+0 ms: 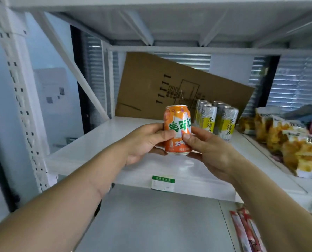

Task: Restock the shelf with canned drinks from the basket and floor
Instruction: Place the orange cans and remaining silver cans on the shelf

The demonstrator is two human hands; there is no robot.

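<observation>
An orange drink can [177, 122] with green characters stands upright in the air above the white shelf [100, 142], gripped from both sides. My left hand [144, 142] wraps its left side, thumb across the front. Opposite it, my right hand [208, 148] holds the right side and the base. Behind and to the right, several tall silver and yellow cans [218, 119] stand together on the shelf. The basket and floor are out of view.
A flat cardboard sheet [151, 84] leans against the back of the shelf. Snack bags [286, 140] fill the right part of the shelf. A green and white price label [162, 183] hangs on the front edge. Red packets [246, 231] lie on the shelf below.
</observation>
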